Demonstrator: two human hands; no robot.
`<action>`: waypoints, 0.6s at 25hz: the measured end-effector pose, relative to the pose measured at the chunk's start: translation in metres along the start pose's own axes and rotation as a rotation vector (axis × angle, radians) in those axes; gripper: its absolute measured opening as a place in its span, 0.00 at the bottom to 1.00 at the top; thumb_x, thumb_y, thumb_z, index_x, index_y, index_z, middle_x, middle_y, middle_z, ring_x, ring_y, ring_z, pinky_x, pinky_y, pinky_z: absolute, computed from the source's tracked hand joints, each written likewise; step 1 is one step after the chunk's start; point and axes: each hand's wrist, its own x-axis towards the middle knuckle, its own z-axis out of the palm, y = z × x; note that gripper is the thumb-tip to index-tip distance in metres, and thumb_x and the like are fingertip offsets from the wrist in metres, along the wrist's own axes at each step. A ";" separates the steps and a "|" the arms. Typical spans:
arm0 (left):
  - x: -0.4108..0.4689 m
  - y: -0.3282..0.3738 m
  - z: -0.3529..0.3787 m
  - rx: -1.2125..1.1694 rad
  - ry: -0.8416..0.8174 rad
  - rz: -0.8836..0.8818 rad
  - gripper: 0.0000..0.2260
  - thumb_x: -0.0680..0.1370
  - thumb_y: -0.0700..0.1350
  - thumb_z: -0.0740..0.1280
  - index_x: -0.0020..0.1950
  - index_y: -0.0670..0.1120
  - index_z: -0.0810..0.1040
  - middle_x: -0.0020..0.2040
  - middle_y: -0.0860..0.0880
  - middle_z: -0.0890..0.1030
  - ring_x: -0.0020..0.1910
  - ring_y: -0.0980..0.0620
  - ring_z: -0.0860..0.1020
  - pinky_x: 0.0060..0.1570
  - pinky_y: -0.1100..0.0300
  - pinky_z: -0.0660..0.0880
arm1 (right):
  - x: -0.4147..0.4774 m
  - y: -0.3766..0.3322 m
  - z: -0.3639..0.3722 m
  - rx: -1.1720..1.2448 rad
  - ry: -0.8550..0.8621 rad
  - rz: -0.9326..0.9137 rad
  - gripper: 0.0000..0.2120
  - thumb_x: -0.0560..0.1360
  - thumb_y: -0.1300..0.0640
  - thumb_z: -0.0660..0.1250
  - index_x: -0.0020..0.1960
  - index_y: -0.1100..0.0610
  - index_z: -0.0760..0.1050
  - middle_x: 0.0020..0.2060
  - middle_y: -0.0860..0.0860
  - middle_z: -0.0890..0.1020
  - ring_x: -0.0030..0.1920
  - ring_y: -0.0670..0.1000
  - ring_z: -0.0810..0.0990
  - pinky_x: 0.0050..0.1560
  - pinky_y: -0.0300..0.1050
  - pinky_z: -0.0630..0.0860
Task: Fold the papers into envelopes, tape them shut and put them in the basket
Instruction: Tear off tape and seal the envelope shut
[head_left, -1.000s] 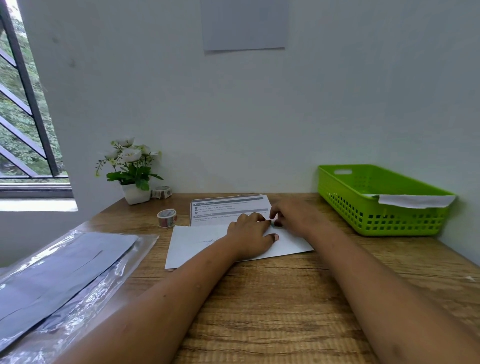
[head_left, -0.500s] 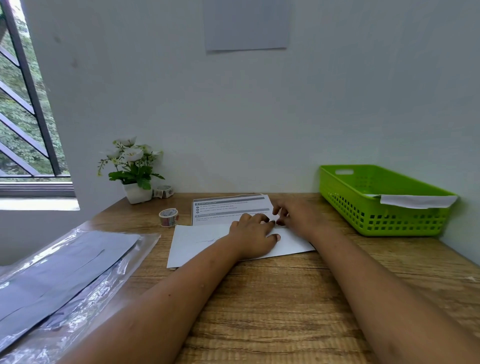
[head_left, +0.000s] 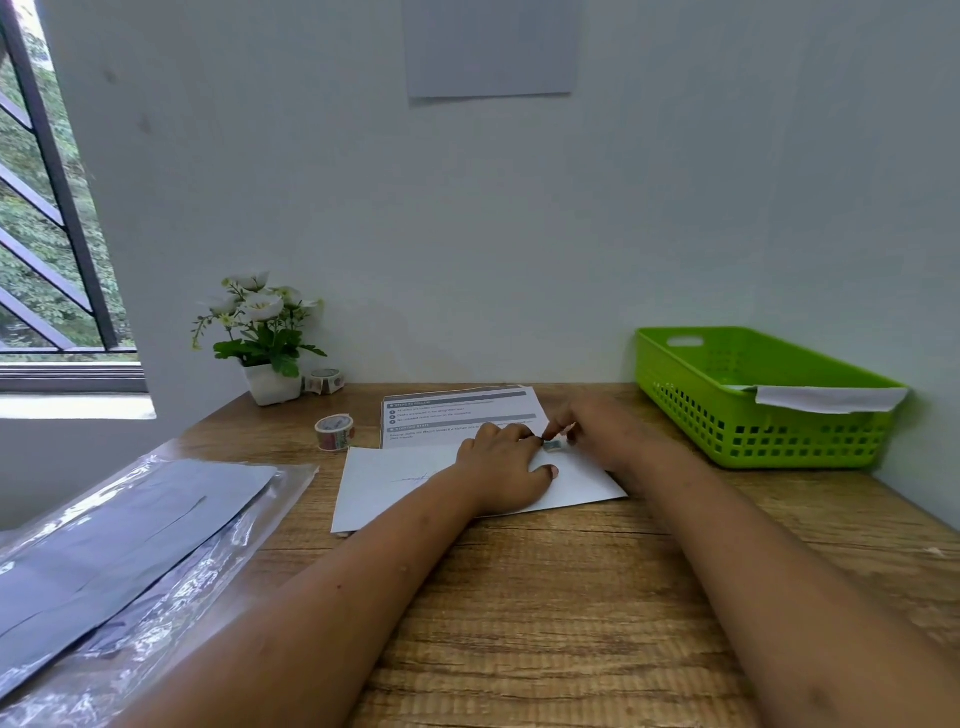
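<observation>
I am taping the envelope (head_left: 387, 493) shut on the worktop (head_left: 571, 597). My left hand (head_left: 501, 465) is pressing it down, gripping nothing. My right hand (head_left: 610, 434) fingers are pinching the bit of tape (head_left: 554, 445) at its top edge. Next, I think, I rub the tape flat.

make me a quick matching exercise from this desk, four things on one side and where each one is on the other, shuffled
1 green basket
2 flower pot
3 white paper
4 tape piece

a under the left hand
b pinched by the right hand
c far right of the table
d back left corner

Pairs: 1-c, 2-d, 3-a, 4-b
</observation>
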 end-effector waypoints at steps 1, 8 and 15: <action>0.000 0.000 0.000 -0.001 0.002 0.001 0.25 0.80 0.57 0.52 0.75 0.49 0.61 0.75 0.49 0.61 0.72 0.44 0.58 0.67 0.46 0.59 | -0.001 0.000 -0.001 -0.008 -0.025 -0.002 0.21 0.73 0.69 0.60 0.53 0.50 0.83 0.53 0.53 0.80 0.49 0.51 0.79 0.52 0.43 0.75; -0.003 0.002 -0.001 0.008 0.015 -0.002 0.24 0.80 0.57 0.52 0.74 0.48 0.62 0.74 0.49 0.62 0.71 0.44 0.59 0.65 0.47 0.61 | -0.019 -0.020 -0.018 -0.234 -0.092 0.082 0.19 0.78 0.60 0.58 0.63 0.45 0.76 0.65 0.49 0.75 0.63 0.52 0.74 0.56 0.44 0.72; -0.003 0.001 0.000 0.026 0.008 -0.012 0.25 0.80 0.57 0.52 0.75 0.47 0.61 0.74 0.48 0.62 0.70 0.43 0.59 0.66 0.46 0.62 | -0.023 -0.027 -0.022 -0.435 -0.077 0.126 0.17 0.78 0.61 0.59 0.63 0.48 0.75 0.64 0.49 0.75 0.63 0.53 0.75 0.54 0.46 0.73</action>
